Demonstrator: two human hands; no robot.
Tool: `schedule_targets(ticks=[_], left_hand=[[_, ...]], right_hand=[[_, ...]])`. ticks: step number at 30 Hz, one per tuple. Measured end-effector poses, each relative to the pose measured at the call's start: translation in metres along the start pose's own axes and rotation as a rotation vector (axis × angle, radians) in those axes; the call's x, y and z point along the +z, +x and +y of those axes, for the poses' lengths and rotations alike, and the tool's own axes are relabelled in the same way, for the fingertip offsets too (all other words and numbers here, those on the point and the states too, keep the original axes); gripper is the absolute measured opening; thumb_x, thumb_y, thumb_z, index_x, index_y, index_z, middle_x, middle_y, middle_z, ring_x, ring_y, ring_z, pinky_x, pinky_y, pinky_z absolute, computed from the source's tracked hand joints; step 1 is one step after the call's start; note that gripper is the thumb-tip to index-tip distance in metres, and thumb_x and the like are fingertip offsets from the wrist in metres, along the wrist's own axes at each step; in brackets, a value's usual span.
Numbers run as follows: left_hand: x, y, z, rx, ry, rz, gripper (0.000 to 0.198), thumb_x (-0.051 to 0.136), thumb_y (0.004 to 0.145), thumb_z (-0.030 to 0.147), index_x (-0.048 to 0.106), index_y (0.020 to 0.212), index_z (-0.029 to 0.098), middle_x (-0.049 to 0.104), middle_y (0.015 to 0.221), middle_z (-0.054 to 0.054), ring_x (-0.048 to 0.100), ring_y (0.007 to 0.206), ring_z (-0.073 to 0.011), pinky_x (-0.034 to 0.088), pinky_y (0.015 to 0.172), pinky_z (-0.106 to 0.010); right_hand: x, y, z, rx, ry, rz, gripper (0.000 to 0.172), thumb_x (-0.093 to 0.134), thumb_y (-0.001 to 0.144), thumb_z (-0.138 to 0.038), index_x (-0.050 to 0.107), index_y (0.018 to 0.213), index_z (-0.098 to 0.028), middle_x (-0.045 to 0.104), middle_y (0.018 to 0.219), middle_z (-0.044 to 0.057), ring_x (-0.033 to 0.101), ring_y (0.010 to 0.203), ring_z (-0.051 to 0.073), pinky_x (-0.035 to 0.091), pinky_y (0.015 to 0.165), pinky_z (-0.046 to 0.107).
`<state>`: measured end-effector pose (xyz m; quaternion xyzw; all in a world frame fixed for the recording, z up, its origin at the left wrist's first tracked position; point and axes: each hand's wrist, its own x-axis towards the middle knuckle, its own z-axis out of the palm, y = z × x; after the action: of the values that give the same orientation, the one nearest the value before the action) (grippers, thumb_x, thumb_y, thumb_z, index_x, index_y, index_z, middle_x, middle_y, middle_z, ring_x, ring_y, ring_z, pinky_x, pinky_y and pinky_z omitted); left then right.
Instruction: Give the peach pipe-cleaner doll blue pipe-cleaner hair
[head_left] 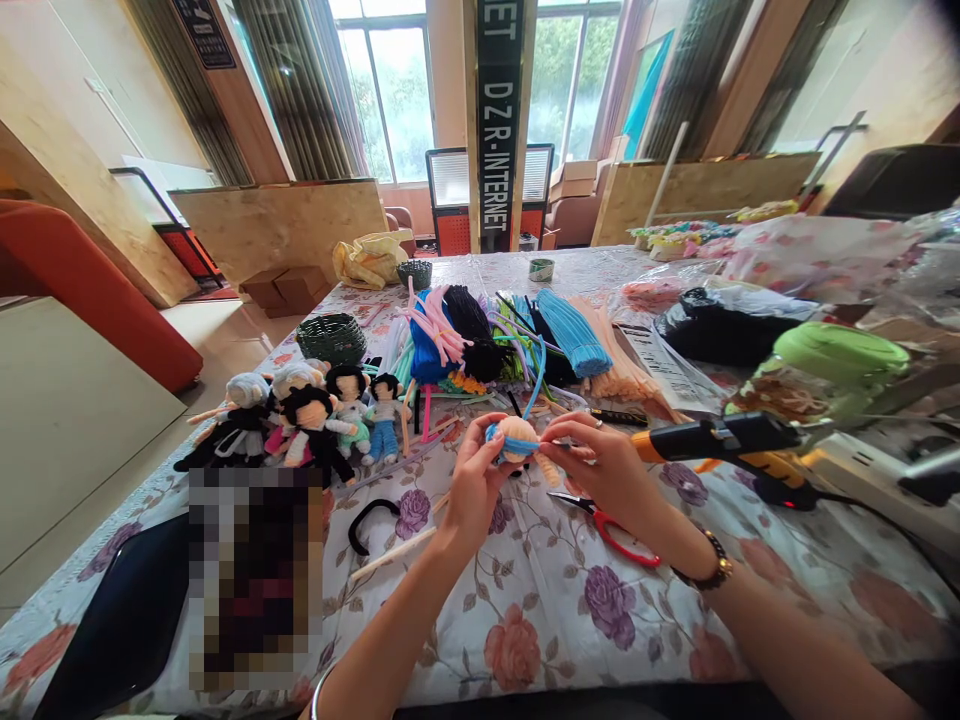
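Between my hands is a small peach doll part (519,428), shaped like a ball, with blue pipe cleaner wound around it. My left hand (477,462) grips its left side, fingers curled round it. At its right side, the fingers of my right hand (581,450) pinch the blue pipe cleaner (537,380), whose free end sticks up above. A peach twisted piece (550,468) hangs below the ball. Just under my right hand lie red-handled scissors (619,540). A black curved pipe cleaner (363,530) and a pale stick-like strip (394,556) rest left of my left hand.
Several finished dolls (307,410) sit at the left, before a dark basket (331,338). Bundles of pipe cleaners (574,335) lie behind my hands. On the right are a glue gun (712,437), its black cord and a green-lidded container (840,350). A dark tablet-like object (124,600) lies front left.
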<state>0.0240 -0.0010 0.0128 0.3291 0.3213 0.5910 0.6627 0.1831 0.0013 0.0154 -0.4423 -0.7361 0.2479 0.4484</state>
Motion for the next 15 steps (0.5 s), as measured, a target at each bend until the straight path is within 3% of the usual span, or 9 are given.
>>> schedule_targets(ticks=[15], left_hand=[[-0.0005, -0.0016, -0.0031, 0.062, 0.064, -0.01, 0.025, 0.063, 0.076, 0.028, 0.054, 0.098, 0.019, 0.061, 0.088, -0.002, 0.059, 0.074, -0.0117, 0.049, 0.071, -0.025]], right_hand=[[-0.0033, 0.0043, 0.0, -0.083, -0.124, -0.018, 0.015, 0.058, 0.086, -0.029, 0.065, 0.076, -0.02, 0.065, 0.085, 0.006, 0.064, 0.08, 0.018, 0.052, 0.065, 0.027]])
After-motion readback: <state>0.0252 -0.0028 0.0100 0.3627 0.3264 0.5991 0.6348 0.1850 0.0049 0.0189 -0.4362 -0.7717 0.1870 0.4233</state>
